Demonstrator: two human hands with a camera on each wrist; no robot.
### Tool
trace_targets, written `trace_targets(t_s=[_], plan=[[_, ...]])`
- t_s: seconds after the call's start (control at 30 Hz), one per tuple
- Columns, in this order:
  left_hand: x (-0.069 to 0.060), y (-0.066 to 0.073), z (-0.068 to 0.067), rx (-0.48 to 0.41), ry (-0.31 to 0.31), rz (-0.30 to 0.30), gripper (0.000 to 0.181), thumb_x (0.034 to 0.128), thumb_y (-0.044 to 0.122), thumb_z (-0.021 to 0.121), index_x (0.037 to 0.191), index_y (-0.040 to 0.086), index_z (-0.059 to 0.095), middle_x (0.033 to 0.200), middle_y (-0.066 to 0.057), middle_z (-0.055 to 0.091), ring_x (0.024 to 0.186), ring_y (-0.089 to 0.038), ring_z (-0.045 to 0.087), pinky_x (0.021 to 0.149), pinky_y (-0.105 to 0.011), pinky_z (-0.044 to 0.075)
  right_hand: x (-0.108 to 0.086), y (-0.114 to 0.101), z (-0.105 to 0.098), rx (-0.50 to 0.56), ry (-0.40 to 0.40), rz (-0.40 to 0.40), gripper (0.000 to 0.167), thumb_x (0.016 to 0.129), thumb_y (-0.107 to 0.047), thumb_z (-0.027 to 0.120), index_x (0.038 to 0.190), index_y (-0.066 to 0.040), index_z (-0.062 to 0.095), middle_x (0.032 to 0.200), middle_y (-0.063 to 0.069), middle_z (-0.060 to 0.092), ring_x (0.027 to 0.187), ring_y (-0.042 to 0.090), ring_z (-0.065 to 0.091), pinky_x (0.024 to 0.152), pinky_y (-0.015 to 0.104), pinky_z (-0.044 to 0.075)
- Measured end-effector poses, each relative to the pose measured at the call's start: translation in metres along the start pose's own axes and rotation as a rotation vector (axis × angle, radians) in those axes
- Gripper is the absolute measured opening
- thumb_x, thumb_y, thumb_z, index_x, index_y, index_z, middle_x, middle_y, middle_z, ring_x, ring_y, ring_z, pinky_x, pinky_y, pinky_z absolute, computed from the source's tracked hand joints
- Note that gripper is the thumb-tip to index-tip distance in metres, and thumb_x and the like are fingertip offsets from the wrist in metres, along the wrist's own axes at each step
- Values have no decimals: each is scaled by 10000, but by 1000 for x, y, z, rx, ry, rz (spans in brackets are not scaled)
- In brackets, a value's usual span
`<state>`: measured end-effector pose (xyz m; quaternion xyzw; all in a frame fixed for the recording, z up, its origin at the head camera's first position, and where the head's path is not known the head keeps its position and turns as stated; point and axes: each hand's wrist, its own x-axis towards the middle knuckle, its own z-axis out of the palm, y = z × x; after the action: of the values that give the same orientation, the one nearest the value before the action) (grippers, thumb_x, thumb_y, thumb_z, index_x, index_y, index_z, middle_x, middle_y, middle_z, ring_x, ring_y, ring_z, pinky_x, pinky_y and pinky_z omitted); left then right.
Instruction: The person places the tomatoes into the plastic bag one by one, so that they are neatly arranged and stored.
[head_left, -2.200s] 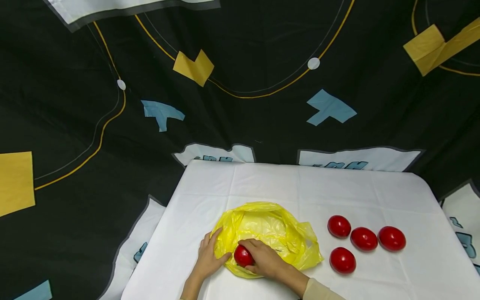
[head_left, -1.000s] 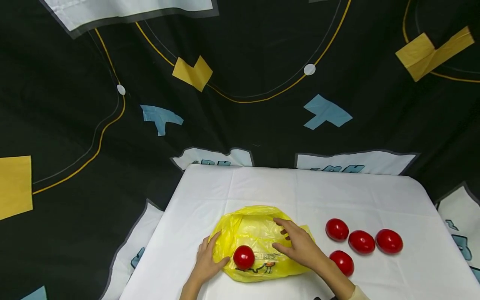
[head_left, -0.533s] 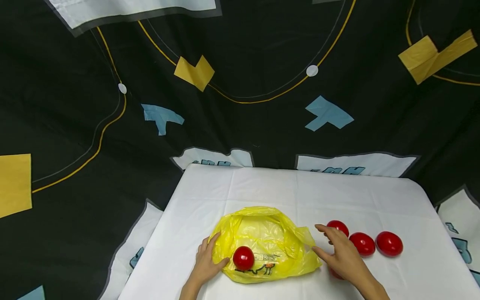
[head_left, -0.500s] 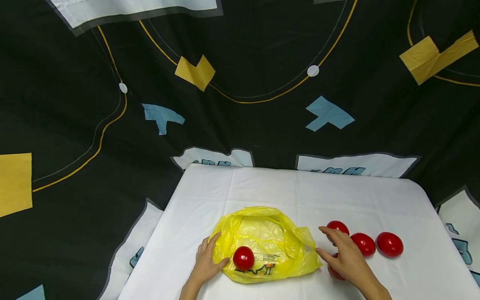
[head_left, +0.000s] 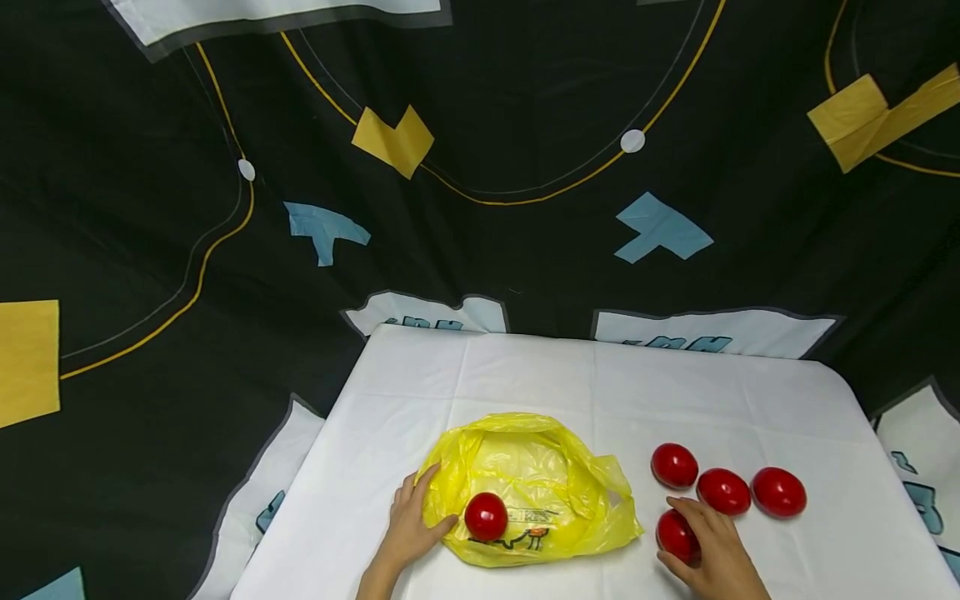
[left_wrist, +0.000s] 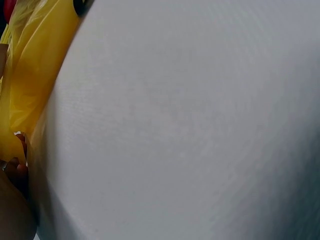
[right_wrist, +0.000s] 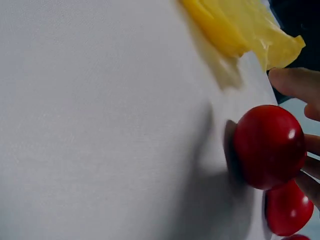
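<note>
Moved rightward off the yellow bag (head_left: 558, 475), the right hand (head_left: 717, 557) spreads loosely around a red ball (head_left: 677, 536) that lopsided contact could roll.

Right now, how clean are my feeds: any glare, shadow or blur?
Head: fairly even light, mostly sharp, small glints on the yellow bag. Left wrist: soft, darkening toward the lower right, the bag cropped at the left edge. Right wrist: bright highlight on the nearest red ball, broad dark shadow on the white cloth beside it.
</note>
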<state>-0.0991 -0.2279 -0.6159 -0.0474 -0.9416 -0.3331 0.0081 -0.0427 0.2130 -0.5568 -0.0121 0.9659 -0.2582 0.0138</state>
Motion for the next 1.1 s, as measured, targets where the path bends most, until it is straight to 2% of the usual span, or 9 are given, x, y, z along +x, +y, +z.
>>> trace_targets(t_s=[0.17, 0.33, 0.47, 0.67, 0.93, 1.1], plan=[[0, -1, 0, 8, -3, -2, 852, 732, 514, 728, 1449, 242, 359, 1346, -93, 390, 1138, -266, 372, 865, -478, 324, -3, 7, 3, -9, -9, 19, 804, 628, -315, 875, 1301, -62, 515, 1262, 170, 481, 1160, 401, 403, 882, 584, 420], [0, 0, 0, 8, -6, -3, 854, 734, 522, 724, 1452, 245, 355, 1353, -94, 385, 1135, -261, 371, 866, -472, 323, -3, 15, 5, -22, -53, 49, 794, 646, -303, 863, 1313, -58, 508, 1266, 203, 466, 1152, 442, 409, 885, 594, 409], [0, 0, 0, 10, -5, -2, 853, 734, 522, 724, 1452, 244, 355, 1353, -95, 384, 1133, -259, 372, 866, -473, 324, -3, 18, 8, 7, -98, 88, 828, 655, -315, 856, 1345, -76, 465, 1291, 199, 453, 1173, 461, 409, 900, 589, 402], [0, -1, 1, 13, -5, -4, 853, 733, 509, 729, 1452, 254, 350, 1350, -89, 383, 1133, -257, 373, 862, -480, 330, -3, 19, 12, 63, -152, 172, 891, 639, -267, 865, 1376, -93, 395, 1298, 168, 444, 1170, 414, 451, 907, 518, 435], [0, -2, 2, 18, -14, -11, 860, 730, 507, 735, 1456, 262, 344, 1354, -81, 381, 1138, -249, 371, 857, -458, 329, -6, 21, 11, 53, -111, 152, 875, 635, -283, 868, 1356, -85, 415, 1251, 170, 469, 1083, 357, 527, 836, 462, 490], [0, -2, 1, 15, -11, -10, 858, 730, 504, 737, 1455, 259, 350, 1353, -83, 381, 1134, -246, 370, 859, -460, 326, -8, 19, 6, 78, -86, 145, 886, 630, -294, 872, 1356, -87, 407, 1257, 192, 459, 1067, 384, 534, 789, 433, 514]])
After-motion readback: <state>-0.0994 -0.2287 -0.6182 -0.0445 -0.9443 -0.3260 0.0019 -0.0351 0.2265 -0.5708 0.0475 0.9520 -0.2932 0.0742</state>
